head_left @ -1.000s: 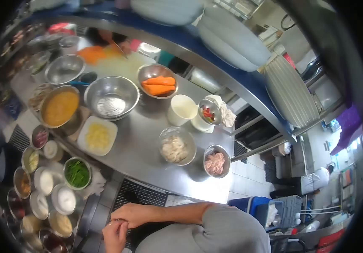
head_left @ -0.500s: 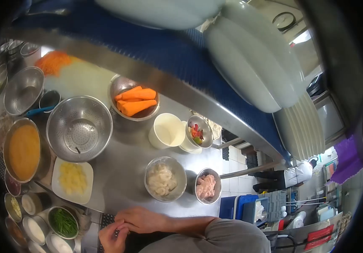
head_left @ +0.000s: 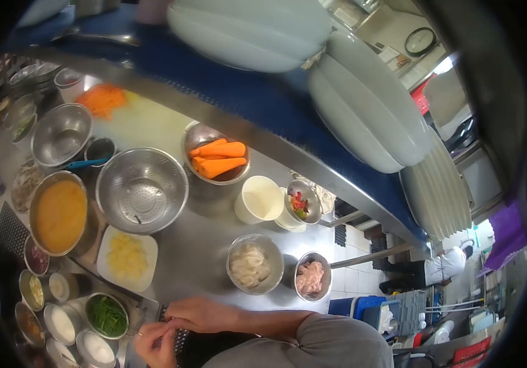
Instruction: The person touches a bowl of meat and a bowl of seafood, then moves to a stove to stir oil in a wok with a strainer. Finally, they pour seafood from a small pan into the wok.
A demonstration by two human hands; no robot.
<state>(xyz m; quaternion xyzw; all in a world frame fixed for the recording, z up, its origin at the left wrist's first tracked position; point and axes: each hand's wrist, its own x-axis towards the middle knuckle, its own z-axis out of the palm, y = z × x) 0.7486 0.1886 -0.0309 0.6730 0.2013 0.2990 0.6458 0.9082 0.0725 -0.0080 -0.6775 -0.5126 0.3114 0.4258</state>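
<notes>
At the bottom, my right hand (head_left: 197,314) reaches in from the right with its fingers curled and pressed against my left hand (head_left: 155,345). The left hand's fingers are bent and closed too, and a ring shows on one. Anything between the fingertips is too small or hidden to name. Both hands are at the counter's front edge. Just left of them is a bowl of chopped greens (head_left: 106,315). Above them sit a square white dish of yellow pieces (head_left: 127,257) and a metal bowl of pale pieces (head_left: 254,264). A bowl of pink meat (head_left: 310,277) is to the right.
A colander (head_left: 142,190), an orange-liquid bowl (head_left: 60,216), a carrot bowl (head_left: 217,161) and a white tub (head_left: 258,199) stand on the counter. Shredded carrot (head_left: 102,100) lies behind. Stacked white dishes (head_left: 367,104) rest on a blue-lined shelf (head_left: 227,92). A person (head_left: 444,267) is at far right.
The view has shifted, so the counter items appear farther right and slightly lower. My hands are still together, with the left hand a little farther left in the view.
</notes>
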